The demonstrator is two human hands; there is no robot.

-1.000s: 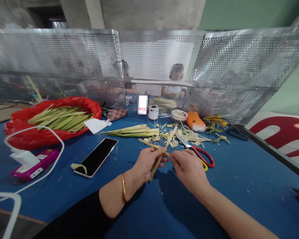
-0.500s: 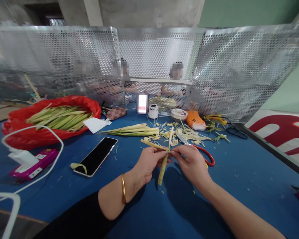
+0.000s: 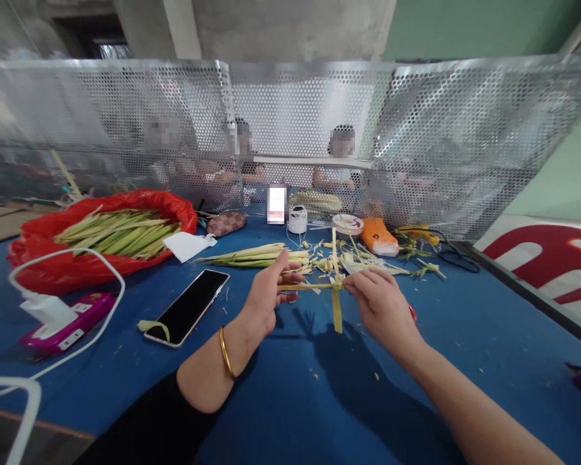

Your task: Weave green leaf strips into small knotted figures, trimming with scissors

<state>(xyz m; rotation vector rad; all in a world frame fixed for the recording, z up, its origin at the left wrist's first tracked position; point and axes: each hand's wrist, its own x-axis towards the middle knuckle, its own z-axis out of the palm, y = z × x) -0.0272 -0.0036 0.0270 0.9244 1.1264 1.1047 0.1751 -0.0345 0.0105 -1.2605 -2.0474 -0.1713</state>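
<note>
at the far left of the blue table (image 3: 465,336) a red bag (image 3: 33,261) lies open and full of long green leaves (image 3: 121,236). by appearance this stock is unused. in front of it a white cable (image 3: 116,271) runs to a magenta device (image 3: 72,320), and a phone (image 3: 188,305) lies face up nearer the centre. a loose bundle of pale strips (image 3: 256,254) lies flat beyond the phone, not taken up. the left hand (image 3: 266,297) is raised above the table, thumb and fingertips pinched on the left end of the horizontal strip, the other fingers partly spread. the leaf strips (image 3: 336,290) are held in the air between both hands, clear of the table: one level, one upright, crossed at about a right angle. the right hand (image 3: 385,310) is closed in a pinch on the crossing point, holding the two strips together. only this single crossing shows, with no further folds or wraps, so the piece is judged to be at an early stage with most of the forming left. to the right lie cut trimmings (image 3: 368,261), which indicate that strip preparation is done. an orange tool (image 3: 380,237) lies past them.
</note>
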